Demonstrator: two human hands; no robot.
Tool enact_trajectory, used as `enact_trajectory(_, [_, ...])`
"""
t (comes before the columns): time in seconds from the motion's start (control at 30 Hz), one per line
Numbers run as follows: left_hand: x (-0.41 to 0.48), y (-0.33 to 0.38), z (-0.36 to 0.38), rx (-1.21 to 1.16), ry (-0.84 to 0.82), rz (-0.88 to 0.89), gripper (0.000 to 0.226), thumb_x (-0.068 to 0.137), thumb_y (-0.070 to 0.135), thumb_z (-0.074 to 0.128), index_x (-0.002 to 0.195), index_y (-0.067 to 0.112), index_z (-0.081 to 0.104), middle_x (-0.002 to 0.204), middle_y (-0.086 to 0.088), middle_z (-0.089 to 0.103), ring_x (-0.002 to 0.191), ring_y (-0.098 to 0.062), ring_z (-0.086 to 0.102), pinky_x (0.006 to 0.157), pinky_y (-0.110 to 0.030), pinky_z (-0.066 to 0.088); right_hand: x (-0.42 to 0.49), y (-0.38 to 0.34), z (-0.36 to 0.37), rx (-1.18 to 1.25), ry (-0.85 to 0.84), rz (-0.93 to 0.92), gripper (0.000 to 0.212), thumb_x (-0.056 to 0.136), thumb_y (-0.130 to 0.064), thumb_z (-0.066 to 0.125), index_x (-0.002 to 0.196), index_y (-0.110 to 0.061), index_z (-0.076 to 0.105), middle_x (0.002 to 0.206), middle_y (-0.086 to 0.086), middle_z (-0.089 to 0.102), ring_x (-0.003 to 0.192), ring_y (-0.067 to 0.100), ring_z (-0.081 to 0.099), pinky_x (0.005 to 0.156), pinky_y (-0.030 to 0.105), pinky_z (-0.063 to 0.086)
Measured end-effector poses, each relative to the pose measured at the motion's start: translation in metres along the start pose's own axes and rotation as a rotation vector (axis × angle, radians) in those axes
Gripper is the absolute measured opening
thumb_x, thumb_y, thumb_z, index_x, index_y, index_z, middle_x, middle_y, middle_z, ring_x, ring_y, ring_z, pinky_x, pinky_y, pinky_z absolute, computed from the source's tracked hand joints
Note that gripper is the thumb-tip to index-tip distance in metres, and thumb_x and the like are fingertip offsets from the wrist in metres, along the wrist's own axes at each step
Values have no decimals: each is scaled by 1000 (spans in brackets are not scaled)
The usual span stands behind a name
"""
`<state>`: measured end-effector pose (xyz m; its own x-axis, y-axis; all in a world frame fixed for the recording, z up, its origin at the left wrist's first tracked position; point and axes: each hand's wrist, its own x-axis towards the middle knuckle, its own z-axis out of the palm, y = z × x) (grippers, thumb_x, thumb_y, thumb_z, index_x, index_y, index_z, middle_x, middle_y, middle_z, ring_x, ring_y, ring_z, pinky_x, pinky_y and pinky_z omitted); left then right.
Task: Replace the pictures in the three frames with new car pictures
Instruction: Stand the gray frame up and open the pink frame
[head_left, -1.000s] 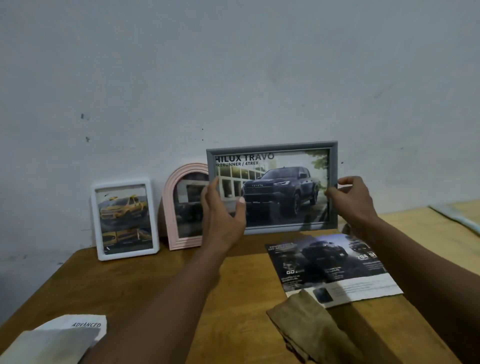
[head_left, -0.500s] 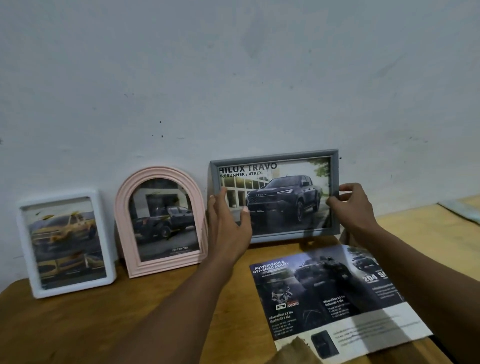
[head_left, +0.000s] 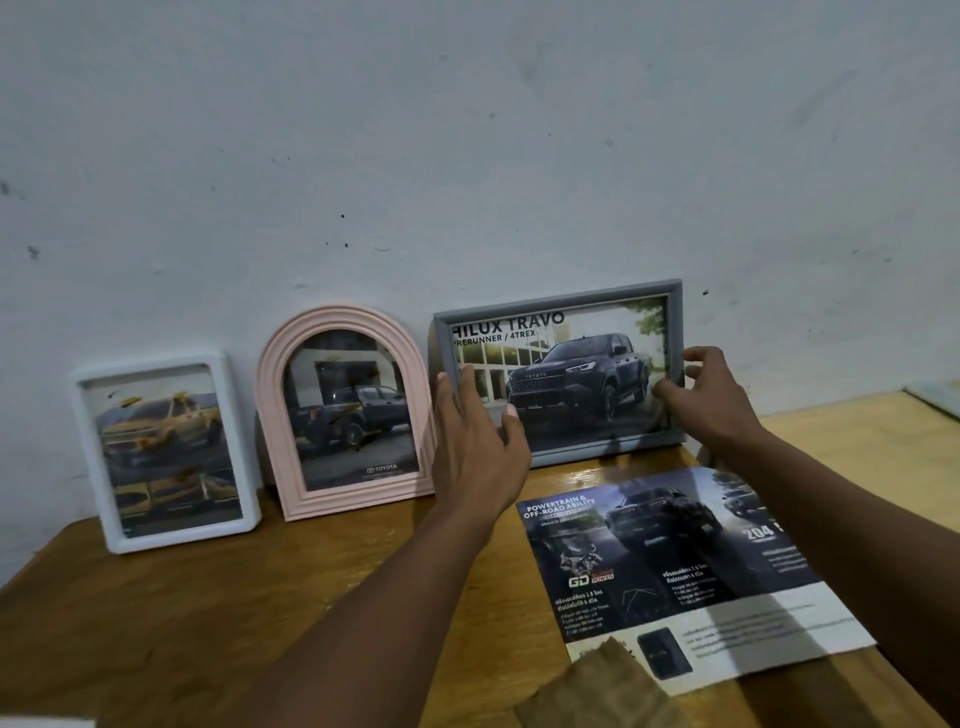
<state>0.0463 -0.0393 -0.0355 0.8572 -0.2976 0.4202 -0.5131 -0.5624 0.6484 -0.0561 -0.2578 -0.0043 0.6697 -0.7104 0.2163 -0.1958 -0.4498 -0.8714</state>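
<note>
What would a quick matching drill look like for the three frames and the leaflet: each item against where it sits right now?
Items:
1. white frame
2. pink arched frame
3. grey frame
4. car leaflet

Places:
A. flat on the table, front right
B. leftmost against the wall
C. middle of the row against the wall
D. rightmost of the row, between the left hand and the right hand

Pairs: 1-B, 2-C, 3-D, 4-A
</note>
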Motion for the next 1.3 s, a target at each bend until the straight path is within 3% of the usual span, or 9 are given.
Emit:
enact_trajectory(0.13, [-4, -3, -28, 62, 97, 79, 63, 101, 43, 49, 154, 30, 17, 156, -1, 25, 133, -23, 43, 98, -44, 52, -19, -27, 4, -10, 2, -81, 48, 95, -18, 60, 138, -13, 39, 113, 8, 52, 86, 21, 55, 72, 33, 45])
enact_trajectory(0.27, [-6, -29, -68, 110, 181, 10, 61, 100, 42, 52, 153, 27, 24, 156, -4, 29, 136, -25, 40, 101, -42, 48, -46, -64, 39, 51, -182, -158, 25, 96, -14, 58, 119, -17, 49, 100, 6, 63, 85, 15, 61, 64, 25, 48])
enact_trajectory(0.37, [-4, -65, -100, 108, 249, -57, 60, 101, 41, 52, 152, 25, 26, 155, -4, 30, 138, -28, 38, 105, -48, 47, -67, -87, 84, 67, -337, -215, 31, 94, -14, 61, 123, -18, 50, 102, 4, 63, 90, 15, 63, 71, 25, 51])
enact_trajectory(0.47, [-3, -99, -123, 41, 286, -121, 59, 102, 38, 52, 154, 24, 26, 157, -3, 27, 141, -29, 35, 109, -42, 39, -80, -100, 132, 82, -392, -244, 41, 94, -17, 63, 130, -19, 45, 108, -1, 59, 94, 11, 61, 71, 22, 50])
enact_trajectory(0.67, [-1, -131, -128, -111, 268, -181, 64, 103, 37, 53, 157, 28, 20, 163, 1, 22, 143, -28, 35, 101, -33, 36, -85, -104, 189, 127, -294, -233, 25, 98, -19, 57, 119, -23, 43, 98, -6, 56, 87, 11, 61, 68, 26, 54])
enact_trajectory(0.83, [2, -135, -120, -134, 234, -201, 65, 102, 42, 53, 156, 34, 19, 163, 0, 25, 145, -29, 33, 112, -48, 40, -86, -102, 204, 145, -292, -223, 31, 97, -18, 58, 122, -22, 40, 108, 2, 57, 93, 14, 61, 77, 34, 57])
enact_trajectory(0.97, [-4, -129, -127, -154, 247, -189, 64, 100, 42, 57, 154, 35, 24, 160, 1, 27, 142, -28, 35, 107, -48, 44, -91, -104, 197, 195, -267, -230, 31, 95, -17, 60, 120, -22, 42, 107, -1, 59, 93, 11, 61, 78, 35, 58])
enact_trajectory(1.17, [-34, -108, -158, -174, 289, -195, 58, 98, 42, 60, 149, 33, 34, 153, -2, 35, 137, -26, 37, 100, -40, 41, -118, -114, 159, 275, -223, -269, 27, 94, -10, 62, 114, -18, 46, 103, -9, 57, 91, 5, 59, 69, 22, 51])
enact_trajectory(1.3, [-70, -91, -173, -261, 265, -253, 49, 99, 45, 58, 142, 26, 44, 139, -6, 49, 123, -25, 49, 89, -35, 45, -148, -109, 134, 296, -203, -264, 30, 92, -10, 64, 114, -22, 48, 106, -11, 54, 99, 11, 58, 78, 28, 54])
